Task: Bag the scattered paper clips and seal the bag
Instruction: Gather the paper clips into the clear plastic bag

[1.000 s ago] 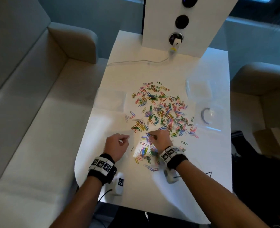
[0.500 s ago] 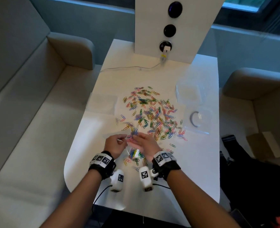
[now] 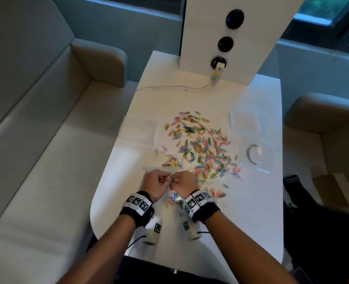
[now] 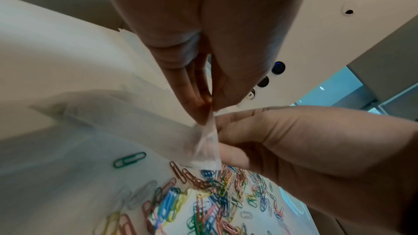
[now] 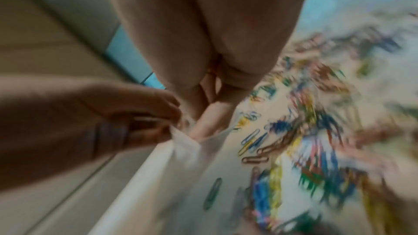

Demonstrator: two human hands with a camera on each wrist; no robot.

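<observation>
Many coloured paper clips lie scattered across the middle of the white table. Near the front edge, my left hand pinches the top edge of a clear plastic bag between thumb and fingers. Some clips show through the bag below my hands. My right hand is curled right beside the left, its fingertips at the bag's mouth, with a yellowish clip between the hands. The right wrist view is blurred.
More clear bags lie at the far right and left, and one bag holds a ring. A white panel with a plugged-in cable stands at the back. A sofa flanks the left.
My right hand left the clip pile and came left to the bag's mouth beside the left hand. Both hands rose slightly with the bag. The camera view shifted.
</observation>
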